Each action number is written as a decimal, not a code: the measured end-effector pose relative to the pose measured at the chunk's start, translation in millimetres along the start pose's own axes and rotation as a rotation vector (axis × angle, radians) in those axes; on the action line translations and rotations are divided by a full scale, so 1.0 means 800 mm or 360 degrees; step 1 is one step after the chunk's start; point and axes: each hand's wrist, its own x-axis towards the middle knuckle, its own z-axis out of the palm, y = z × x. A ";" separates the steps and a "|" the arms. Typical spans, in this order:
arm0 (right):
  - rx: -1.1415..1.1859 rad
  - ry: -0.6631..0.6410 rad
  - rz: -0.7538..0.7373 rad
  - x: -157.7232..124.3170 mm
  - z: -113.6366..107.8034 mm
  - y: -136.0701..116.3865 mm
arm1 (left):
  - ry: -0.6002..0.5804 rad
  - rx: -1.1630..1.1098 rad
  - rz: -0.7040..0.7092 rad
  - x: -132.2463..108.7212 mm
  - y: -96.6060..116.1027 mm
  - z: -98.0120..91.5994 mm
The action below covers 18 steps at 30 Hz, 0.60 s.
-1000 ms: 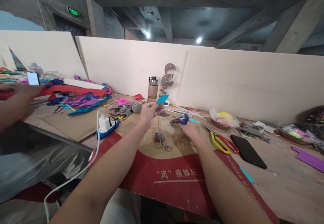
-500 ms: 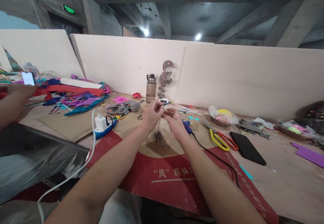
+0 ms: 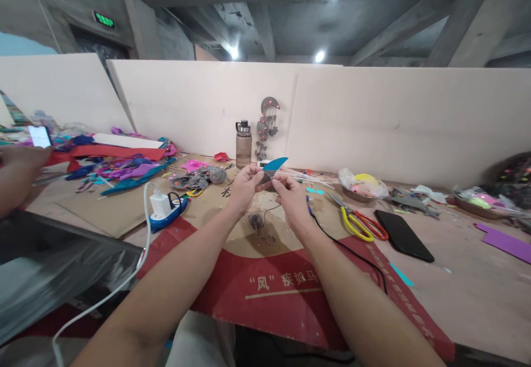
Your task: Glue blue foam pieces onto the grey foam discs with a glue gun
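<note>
Illumination is moderate over the flat, pale brown worktop (image 3: 468, 278) and dim across the grey concrete ceiling (image 3: 332, 21). Two round white ceiling lamps (image 3: 319, 56), above and beyond the fingers (image 3: 250, 172), produce glare. A soft shadow lies below the fingers. Wide-angle distortion stretches both side edges; fine detail is soft near the fingers.

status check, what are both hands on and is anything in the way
Left hand and right hand pinching blue-and-gray piece. Yarn ball below, scissors off right. Nothing seen blocking.
</note>
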 end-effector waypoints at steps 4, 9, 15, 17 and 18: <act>-0.0044 0.0012 0.0007 -0.001 0.000 -0.001 | -0.0025 -0.0101 -0.0070 0.002 -0.002 -0.004; -0.0107 0.0019 -0.0014 -0.002 -0.001 -0.001 | -0.0008 -0.0097 -0.0109 0.000 0.002 -0.002; -0.0342 0.0038 -0.0146 -0.007 -0.002 -0.014 | 0.0075 -0.0109 -0.0126 0.000 0.006 0.000; -0.0410 0.0066 -0.0209 -0.009 -0.003 -0.017 | 0.0074 -0.0101 -0.0124 0.001 0.005 0.000; -0.0435 0.0086 -0.0235 -0.009 -0.004 -0.018 | 0.0069 -0.0093 -0.0129 0.001 0.005 -0.001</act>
